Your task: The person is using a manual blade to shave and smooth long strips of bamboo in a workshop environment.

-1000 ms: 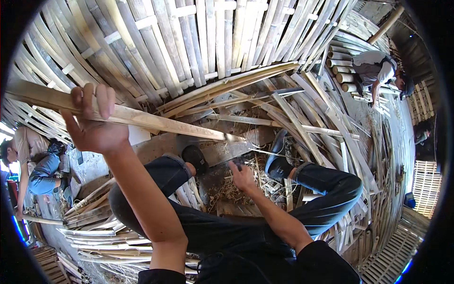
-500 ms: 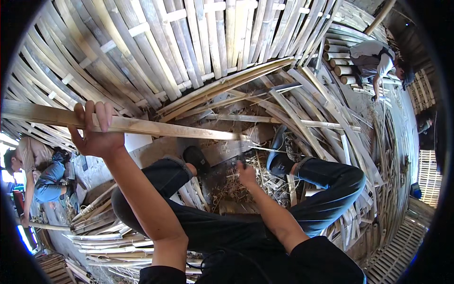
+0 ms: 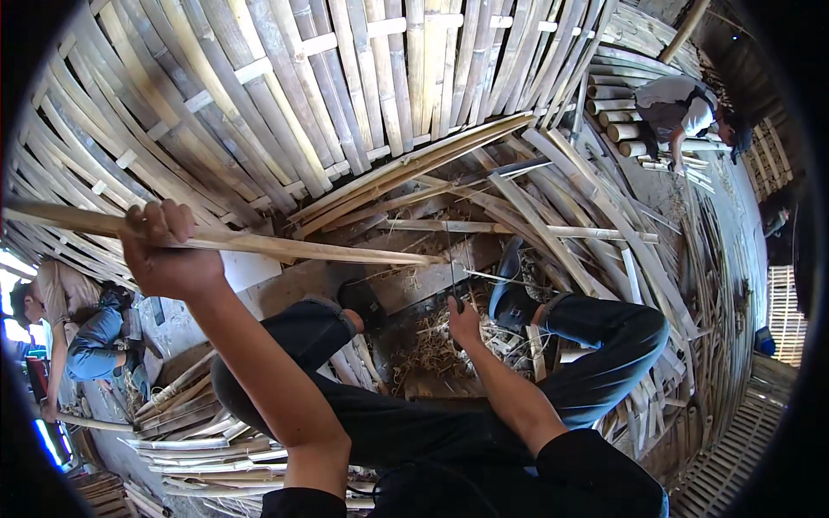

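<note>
- Two hands work: the left hand (image 3: 164,250) is raised and closed around one long bamboo strip (image 3: 285,247), which runs from the left rim across to its tip above the lap.
- One right hand (image 3: 464,321) is low between the knees, fingers closed on a thin dark blade (image 3: 452,272) that stands upright with its top touching the strip's tip.
- Two legs in dark trousers (image 3: 596,332) bend outward, and two dark shoes rest on a wooden block (image 3: 414,281) under the strip.
- One heap of pale shavings (image 3: 423,350) lies just below the right hand.
- Many split strips lie piled all around; a woven bamboo wall (image 3: 345,95) fills the top.
- Two other people show: one crouched at the left rim (image 3: 73,324), one bent over cut bamboo logs (image 3: 609,116) at the upper right (image 3: 682,108).
- Hard to make out: the blade's handle, hidden in the fist, and the strip's far end, cut off by the left rim.
</note>
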Demonstrator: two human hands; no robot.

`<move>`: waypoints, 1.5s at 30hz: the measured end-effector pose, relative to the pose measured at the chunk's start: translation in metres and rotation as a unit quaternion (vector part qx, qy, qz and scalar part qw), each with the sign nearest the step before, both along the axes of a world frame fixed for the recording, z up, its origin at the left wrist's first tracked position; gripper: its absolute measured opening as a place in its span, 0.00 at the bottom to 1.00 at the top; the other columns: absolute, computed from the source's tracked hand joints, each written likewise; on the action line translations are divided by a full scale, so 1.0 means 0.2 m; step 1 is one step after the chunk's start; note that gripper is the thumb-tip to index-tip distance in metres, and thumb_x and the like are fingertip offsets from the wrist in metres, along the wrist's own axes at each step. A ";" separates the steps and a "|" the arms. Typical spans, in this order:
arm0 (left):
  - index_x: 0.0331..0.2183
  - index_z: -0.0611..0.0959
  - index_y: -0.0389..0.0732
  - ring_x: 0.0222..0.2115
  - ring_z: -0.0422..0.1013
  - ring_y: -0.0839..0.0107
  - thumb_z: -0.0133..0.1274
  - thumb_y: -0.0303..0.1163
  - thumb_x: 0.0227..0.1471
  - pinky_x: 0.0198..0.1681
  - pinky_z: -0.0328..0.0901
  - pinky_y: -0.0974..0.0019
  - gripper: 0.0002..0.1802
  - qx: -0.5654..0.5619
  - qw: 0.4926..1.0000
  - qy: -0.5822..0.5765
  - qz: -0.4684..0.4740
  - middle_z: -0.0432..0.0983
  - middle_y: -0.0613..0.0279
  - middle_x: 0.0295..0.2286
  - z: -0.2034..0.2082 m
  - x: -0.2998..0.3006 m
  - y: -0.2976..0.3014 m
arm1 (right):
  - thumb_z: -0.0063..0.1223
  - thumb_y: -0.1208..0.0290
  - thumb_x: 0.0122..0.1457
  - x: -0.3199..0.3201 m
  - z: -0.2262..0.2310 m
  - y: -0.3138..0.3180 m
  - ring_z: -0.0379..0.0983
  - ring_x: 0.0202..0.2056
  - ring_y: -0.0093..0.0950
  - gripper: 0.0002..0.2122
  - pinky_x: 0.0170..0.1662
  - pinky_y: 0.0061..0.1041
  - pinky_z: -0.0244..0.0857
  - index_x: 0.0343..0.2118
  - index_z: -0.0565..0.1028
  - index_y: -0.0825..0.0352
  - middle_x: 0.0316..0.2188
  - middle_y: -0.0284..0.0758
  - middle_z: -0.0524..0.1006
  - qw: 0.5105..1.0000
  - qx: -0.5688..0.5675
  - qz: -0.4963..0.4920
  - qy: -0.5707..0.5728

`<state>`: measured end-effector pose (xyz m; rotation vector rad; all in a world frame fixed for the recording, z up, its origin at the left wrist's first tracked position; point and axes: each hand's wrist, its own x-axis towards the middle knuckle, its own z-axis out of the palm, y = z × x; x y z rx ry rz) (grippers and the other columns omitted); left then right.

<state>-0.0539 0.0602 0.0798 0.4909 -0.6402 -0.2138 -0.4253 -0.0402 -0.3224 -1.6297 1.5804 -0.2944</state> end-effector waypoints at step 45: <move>0.35 0.74 0.34 0.16 0.57 0.72 0.54 0.38 0.55 0.20 0.51 0.71 0.15 0.039 0.973 0.084 0.212 0.61 0.65 0.18 0.12 -0.02 0.21 | 0.47 0.46 0.58 -0.26 -0.24 0.06 0.74 0.42 0.51 0.27 0.45 0.44 0.67 0.39 0.78 0.73 0.37 0.53 0.78 0.966 0.160 0.147 0.140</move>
